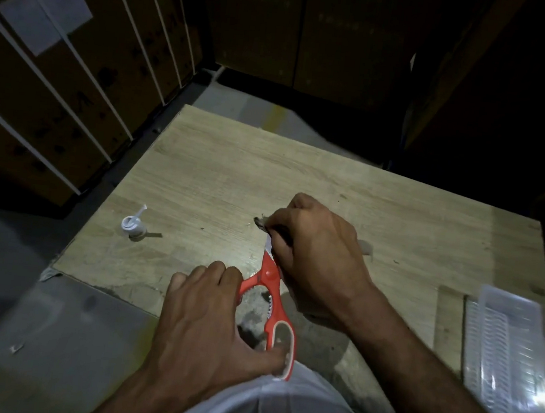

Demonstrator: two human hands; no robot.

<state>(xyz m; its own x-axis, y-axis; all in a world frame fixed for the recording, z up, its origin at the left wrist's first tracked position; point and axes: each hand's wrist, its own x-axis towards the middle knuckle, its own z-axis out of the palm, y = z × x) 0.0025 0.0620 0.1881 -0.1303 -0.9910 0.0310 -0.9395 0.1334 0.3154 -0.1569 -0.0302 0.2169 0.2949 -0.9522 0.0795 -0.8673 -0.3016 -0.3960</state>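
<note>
Closest to the viewer, a fold of white garment (276,408) fills the bottom of the view. Two bare forearms reach out over it into a dimly lit workspace.

The left hand (209,317) grips the handles of a pair of orange-red scissors (269,271). Its fingers curl round the upper handle and its thumb presses the lower loop. The handles stand apart. The scissors lie at the near edge of a pale wooden table (234,168), with the blades pointing away.

Just beyond, the right hand (316,254) is closed in a fist around the blades and hides most of them. A small dark scrap (261,222), perhaps cloth, pokes out at the blade tip. What it is cannot be told.

To the left, well apart from the hands, a small white bottle (134,227) stands with its cap flipped open. At the right edge lies a clear plastic tray (511,349). Strapped cardboard boxes (58,83) are stacked in the dark behind.

The danger seems plain. With bare fingers wrapped round the blades, any squeeze of the handles by the other hand could pinch or cut them. A slip along the edge in this poor light could do the same.
</note>
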